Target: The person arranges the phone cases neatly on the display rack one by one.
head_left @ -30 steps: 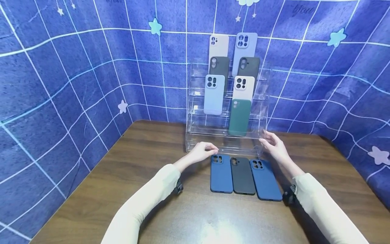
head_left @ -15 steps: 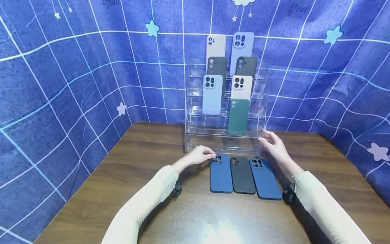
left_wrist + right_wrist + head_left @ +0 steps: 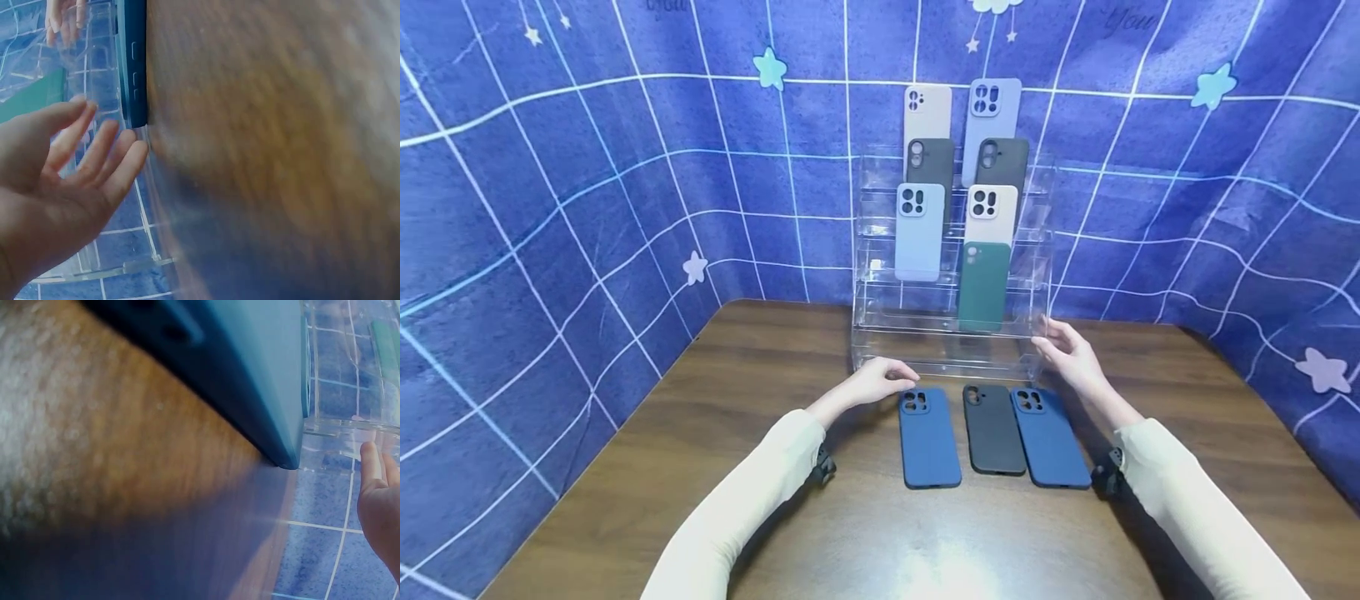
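A blue phone case lies flat on the table, below the fingertips of my left hand. In the left wrist view that hand's fingers are loosely bent, with the blue case's edge just beyond the fingertips; whether they touch it I cannot tell. My right hand holds the right side panel of a clear acrylic display stand, thumb in front and fingers at the outer side. Between the hands lie a black phone case and another blue phone case, side by side and almost touching.
Several cases lean on the stand's tiers: a green case lowest, a light blue case and a white case above, with dark, cream and lavender ones higher. A blue curtain hangs behind the wooden table.
The left-hand blue case has shifted left and toward me, leaving a gap beside the black case. My left hand has moved slightly left. My right hand stays at the stand.
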A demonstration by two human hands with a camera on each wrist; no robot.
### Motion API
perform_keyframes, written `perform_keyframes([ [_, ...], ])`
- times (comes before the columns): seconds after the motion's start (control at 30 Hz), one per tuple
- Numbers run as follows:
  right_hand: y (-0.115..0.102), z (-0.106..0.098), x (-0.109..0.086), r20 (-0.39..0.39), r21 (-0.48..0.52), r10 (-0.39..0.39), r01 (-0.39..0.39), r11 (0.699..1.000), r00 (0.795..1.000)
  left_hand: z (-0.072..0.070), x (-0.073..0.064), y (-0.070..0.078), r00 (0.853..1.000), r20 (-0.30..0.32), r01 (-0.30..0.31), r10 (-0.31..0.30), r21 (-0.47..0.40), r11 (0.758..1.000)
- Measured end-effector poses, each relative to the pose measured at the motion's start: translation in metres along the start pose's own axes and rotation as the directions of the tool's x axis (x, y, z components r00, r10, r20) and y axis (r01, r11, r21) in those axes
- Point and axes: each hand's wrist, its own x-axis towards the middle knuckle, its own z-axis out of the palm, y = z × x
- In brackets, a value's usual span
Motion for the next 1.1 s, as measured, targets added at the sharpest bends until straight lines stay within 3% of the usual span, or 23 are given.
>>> perform_keyframes([
  [0.3, 0.000, 0.005, -0.004, 0.003, 0.014, 0.035, -0.035, 0.999, 0.999, 0.002, -0.008, 0.000, 0.994, 0.003, 0.109, -0.110, 0.067, 0.992],
  [0.67, 0.003, 0.007, -0.009, -0.007, 0.029, 0.023, -0.022, 0.999, 1.000, 0.003, -0.010, 0.009, 0.964, 0.022, 0.265, -0.266, 0.055, 0.963],
  [0.77, 0.005, 0.009, -0.008, -0.003, 0.038, 0.016, -0.016, 0.999, 1.000, 0.002, -0.011, 0.010, 0.962, 0.014, 0.270, -0.272, 0.086, 0.959],
  [0.87, 0.005, 0.008, -0.007, -0.005, 0.049, 0.014, -0.013, 0.999, 1.000, 0.002, -0.011, 0.009, 0.971, 0.008, 0.239, -0.241, 0.101, 0.966],
  [1.1, -0.001, 0.003, -0.002, -0.001, 0.027, -0.021, 0.021, 0.999, 1.000, -0.002, -0.010, 0.005, 0.983, -0.025, 0.181, -0.181, -0.024, 0.983],
])
